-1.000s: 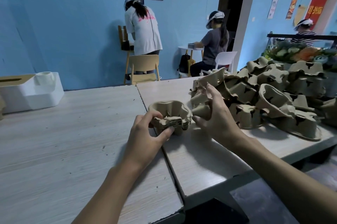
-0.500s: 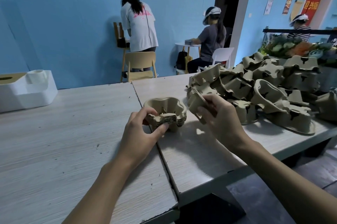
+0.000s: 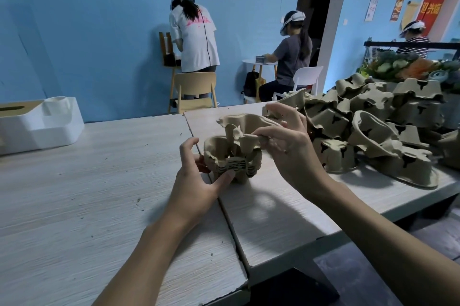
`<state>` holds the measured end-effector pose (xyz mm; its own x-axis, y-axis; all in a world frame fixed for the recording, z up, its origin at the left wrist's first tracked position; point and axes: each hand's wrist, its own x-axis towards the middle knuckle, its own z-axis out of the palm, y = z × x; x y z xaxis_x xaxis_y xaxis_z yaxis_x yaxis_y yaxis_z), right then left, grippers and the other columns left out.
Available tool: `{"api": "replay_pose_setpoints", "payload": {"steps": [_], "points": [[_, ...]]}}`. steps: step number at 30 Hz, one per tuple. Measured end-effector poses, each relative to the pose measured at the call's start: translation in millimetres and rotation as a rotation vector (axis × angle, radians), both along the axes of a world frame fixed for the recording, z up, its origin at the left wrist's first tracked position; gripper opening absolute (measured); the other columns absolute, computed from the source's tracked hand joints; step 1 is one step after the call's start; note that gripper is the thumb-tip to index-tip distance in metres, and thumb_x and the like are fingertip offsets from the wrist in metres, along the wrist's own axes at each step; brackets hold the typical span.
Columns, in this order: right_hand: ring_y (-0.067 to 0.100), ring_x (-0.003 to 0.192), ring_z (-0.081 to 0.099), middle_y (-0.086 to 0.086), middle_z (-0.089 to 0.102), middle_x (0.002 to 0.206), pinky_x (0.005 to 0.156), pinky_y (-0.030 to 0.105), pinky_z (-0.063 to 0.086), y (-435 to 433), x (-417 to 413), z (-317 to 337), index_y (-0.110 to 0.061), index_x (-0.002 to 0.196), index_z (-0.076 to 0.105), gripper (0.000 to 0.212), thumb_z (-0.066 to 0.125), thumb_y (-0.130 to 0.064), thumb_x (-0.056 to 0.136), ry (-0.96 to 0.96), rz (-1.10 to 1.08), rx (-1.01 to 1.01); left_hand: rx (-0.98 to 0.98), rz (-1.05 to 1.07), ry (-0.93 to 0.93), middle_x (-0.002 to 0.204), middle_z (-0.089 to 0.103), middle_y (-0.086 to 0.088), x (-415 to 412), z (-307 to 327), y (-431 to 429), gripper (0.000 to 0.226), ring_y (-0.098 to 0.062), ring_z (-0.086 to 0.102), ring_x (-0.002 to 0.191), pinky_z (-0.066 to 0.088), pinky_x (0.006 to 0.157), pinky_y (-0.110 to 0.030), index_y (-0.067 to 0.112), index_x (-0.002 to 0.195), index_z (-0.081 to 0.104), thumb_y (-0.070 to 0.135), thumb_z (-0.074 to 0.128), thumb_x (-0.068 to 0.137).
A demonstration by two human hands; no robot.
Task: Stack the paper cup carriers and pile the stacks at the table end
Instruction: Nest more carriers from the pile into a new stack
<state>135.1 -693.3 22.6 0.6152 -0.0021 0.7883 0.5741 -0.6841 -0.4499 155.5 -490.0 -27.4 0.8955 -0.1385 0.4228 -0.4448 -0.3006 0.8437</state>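
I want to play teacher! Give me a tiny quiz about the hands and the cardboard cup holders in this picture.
1. True or false: the left hand grips the stack of carriers that stands on the table.
2. What does the right hand pinch? A) a single carrier B) a spoon C) a bottle
3. Fill the gap: the loose pile of carriers lies to the ____ of the stack.

Key: 1 true; 2 A; 3 right.
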Motion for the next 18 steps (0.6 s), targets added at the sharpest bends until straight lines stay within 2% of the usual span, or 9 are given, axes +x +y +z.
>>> {"api": "replay_pose_setpoints", "payload": {"steps": [2,5,8,12,15,18], "points": [[0.033,0.137,0.034,0.011,0.040,0.143,0.107,0.053,0.040,1.5,3.1,-1.5,-0.015,0.091,0.078,0.014,0.065,-0.018,0.087,0.019,0.084,0.043,0.002,-0.005,0.007,0.106,0.059,0.011,0.2,-0.4,-0.3,0.094,-0.008,0.061,0.104,0.046,0.086,-0.029,0.035,0.144,0.020,0.033,0.085,0.076],[0.025,0.142,0.033,0.014,0.038,0.146,0.111,0.050,0.038,2.9,6.4,-2.4,-0.012,0.093,0.077,0.013,0.066,-0.006,0.088,0.037,0.112,0.048,-0.001,-0.005,0.003,0.106,0.061,0.008,-0.9,0.3,-0.4,0.101,-0.005,0.061,0.102,0.047,0.085,-0.028,0.037,0.148,0.013,0.035,0.085,0.076],[0.023,0.143,0.032,0.009,0.037,0.146,0.110,0.051,0.040,5.9,6.1,-0.9,-0.012,0.093,0.077,0.014,0.069,-0.003,0.087,0.041,0.137,0.104,-0.005,-0.020,0.003,0.105,0.062,0.010,-1.1,0.9,-0.8,0.105,-0.001,0.061,0.100,0.046,0.079,-0.022,0.037,0.151,0.010,0.037,0.084,0.076],[0.023,0.141,0.036,0.013,0.038,0.148,0.111,0.050,0.039,8.3,14.3,-5.0,-0.016,0.094,0.077,0.030,0.064,0.010,0.087,0.056,0.149,0.058,0.001,-0.010,-0.006,0.100,0.062,0.015,-1.4,1.5,-1.1,0.108,0.009,0.062,0.090,0.045,0.073,-0.012,0.037,0.152,0.006,0.032,0.084,0.078],[0.027,0.136,0.043,0.014,0.041,0.145,0.102,0.055,0.044,-1.4,22.4,-11.0,-0.014,0.095,0.077,0.027,0.065,0.009,0.086,0.056,0.088,0.034,-0.005,-0.008,0.002,0.101,0.061,0.016,-3.8,3.0,-1.0,0.109,0.009,0.062,0.091,0.046,0.080,-0.018,0.040,0.152,0.005,0.034,0.084,0.078],[0.024,0.132,0.047,0.011,0.044,0.142,0.100,0.053,0.047,-6.1,23.2,-11.6,-0.017,0.096,0.076,0.031,0.066,0.011,0.085,0.051,0.096,0.042,-0.010,-0.013,0.004,0.102,0.060,0.017,-3.6,3.5,-2.3,0.109,0.002,0.062,0.095,0.046,0.083,-0.019,0.041,0.153,0.005,0.034,0.084,0.078]]}}
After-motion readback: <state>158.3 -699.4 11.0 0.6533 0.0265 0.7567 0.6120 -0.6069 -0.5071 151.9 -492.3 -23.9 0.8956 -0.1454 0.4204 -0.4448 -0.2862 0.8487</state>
